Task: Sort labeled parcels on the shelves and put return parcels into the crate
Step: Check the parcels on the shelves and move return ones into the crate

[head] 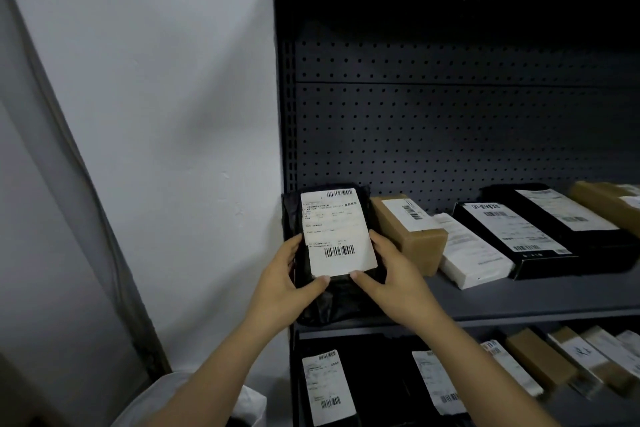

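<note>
Head view: a black parcel (343, 302) in a plastic bag, its white label (336, 232) turned toward the camera, is at the left end of the shelf (519, 298), held in both hands. The left hand (280, 282) grips its left side, with the fingers (294, 243) curled round the edge and the thumb pressed on the label's lower left corner. The right hand (393, 274) grips the right side in the same way, its thumb at the label's lower right corner. Whether the parcel's near end rests on the shelf's front edge cannot be told.

Just beside it on the right lies a brown carton (412, 239) with a barcode sticker. Next come a white packet (474, 256), a black box (512, 239) with a label, and a second black box (568, 215) behind it. A second brown carton (609, 204) sits at the far right edge. Behind them stands the dark pegboard panel (450, 132).

Under the shelf, lower parcels (327, 388) lie in a row, some black and some brown, most with barcode labels. A white wall (156, 80) fills the left side.
</note>
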`<state>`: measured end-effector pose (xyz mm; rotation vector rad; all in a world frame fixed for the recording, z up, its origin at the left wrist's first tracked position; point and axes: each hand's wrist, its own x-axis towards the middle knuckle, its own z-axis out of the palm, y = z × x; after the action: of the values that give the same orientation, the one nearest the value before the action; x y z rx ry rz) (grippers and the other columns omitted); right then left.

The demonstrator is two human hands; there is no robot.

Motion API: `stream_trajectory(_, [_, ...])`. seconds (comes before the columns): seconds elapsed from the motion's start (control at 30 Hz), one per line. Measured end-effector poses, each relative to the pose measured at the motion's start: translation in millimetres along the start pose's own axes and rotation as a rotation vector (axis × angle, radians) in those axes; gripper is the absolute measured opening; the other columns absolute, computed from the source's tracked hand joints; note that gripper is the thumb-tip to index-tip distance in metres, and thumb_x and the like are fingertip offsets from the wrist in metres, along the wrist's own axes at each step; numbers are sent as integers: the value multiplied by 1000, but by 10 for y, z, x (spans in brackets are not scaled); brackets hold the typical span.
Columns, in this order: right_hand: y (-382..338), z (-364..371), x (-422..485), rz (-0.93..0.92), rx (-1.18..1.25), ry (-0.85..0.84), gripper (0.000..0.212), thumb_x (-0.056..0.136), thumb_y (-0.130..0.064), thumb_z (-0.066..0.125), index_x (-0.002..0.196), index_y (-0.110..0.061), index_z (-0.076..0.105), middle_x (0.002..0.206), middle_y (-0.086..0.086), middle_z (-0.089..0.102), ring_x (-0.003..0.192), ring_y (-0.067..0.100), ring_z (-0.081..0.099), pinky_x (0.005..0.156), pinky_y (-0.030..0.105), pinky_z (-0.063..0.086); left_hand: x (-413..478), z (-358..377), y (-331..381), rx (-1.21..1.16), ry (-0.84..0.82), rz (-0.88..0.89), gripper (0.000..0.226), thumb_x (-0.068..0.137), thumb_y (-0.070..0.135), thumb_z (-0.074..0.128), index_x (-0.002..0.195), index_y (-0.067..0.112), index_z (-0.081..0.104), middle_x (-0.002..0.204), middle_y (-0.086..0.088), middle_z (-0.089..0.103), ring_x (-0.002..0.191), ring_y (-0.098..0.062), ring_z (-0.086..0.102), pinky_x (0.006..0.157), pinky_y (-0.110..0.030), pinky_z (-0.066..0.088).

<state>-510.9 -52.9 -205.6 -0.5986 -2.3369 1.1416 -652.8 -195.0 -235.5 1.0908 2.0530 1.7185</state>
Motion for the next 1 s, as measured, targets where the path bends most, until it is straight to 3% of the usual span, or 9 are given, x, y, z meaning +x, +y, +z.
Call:
stream_trajectory(0.3, [-324, -187, -26, -309, 187, 213, 79, 86, -2, 69, 138, -50, 32, 138, -35, 43, 134, -6, 37, 109, 23, 34, -45, -101, 608, 33, 176, 344, 82, 77, 3, 78, 145, 20, 37, 142, 19, 47, 132, 0, 42, 105, -12, 34])
stream_trajectory(0.47, [-461, -206, -80, -381, 298, 274, 78, 85, 8, 65, 138, -43, 38, 135, -33, 49, 130, -5, 44, 106, 16, 37, -80, -156, 812, 72, 221, 449, 82, 76, -4, 77, 145, 14, 36, 146, 10, 45, 135, -5, 42, 108, -17, 34])
stream_trajectory(0.7, [-510, -222, -112, -413, 331, 276, 77, 85, 9, 65, 138, -40, 39, 135, -33, 50, 129, -3, 46, 104, 14, 39, -126, -192, 896, 82, 217, 463, 82, 77, -3, 76, 146, 14, 35, 148, 10, 43, 136, -4, 39, 109, -16, 32])
stream_trajectory(0.87, [-465, -233, -101, -373, 280, 267, 72, 85, 3, 67, 144, -29, 42, 137, -18, 53, 129, 2, 48, 108, 30, 42, -136, -172, 840, 97, 179, 417, 79, 79, 13, 74, 147, 21, 35, 148, 15, 41, 137, -5, 38, 111, -20, 32])
stream_trajectory(1.0, [-406, -233, -103, -301, 214, 260, 71, 84, -5, 70, 143, -33, 43, 132, -14, 55, 124, 4, 51, 104, 39, 47, -163, -127, 728, 82, 134, 317, 78, 81, 12, 76, 147, 25, 35, 145, 17, 45, 133, 1, 40, 108, -17, 35])
